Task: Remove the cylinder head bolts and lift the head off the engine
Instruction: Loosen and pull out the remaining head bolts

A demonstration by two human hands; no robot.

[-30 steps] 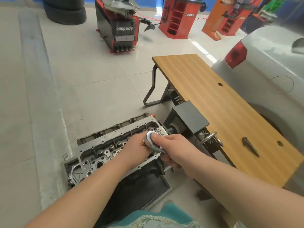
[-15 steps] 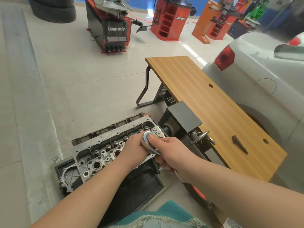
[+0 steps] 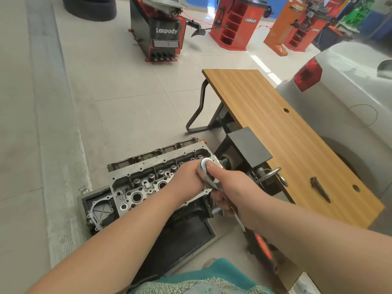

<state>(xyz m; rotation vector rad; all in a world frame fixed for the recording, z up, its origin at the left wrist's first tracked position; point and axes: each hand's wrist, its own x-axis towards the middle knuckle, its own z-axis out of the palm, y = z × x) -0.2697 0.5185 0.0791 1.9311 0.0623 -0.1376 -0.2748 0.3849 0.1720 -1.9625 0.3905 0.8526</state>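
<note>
The grey aluminium cylinder head [image 3: 148, 177] sits on the engine block on a stand low in the middle of the head view. A chrome ratchet wrench [image 3: 206, 172] stands over the head's right end. My right hand [image 3: 228, 187] grips its handle, thumb pressed on the round ratchet head. My left hand [image 3: 188, 179] wraps around the wrench just below that head, over the cylinder head's surface. The socket and the bolt under it are hidden by my hands. One removed dark bolt [image 3: 319, 188] lies on the wooden table [image 3: 275, 124].
The engine stand's black box [image 3: 248, 147] and a metal handle [image 3: 270, 175] stand just right of the head. A white car [image 3: 350, 102] is behind the table. Tyre machines [image 3: 163, 30] and red balancers [image 3: 233, 22] line the far floor.
The view has shifted slightly. Both hands stay on the ratchet at the head's right end, and the handle has swung a little toward me.
</note>
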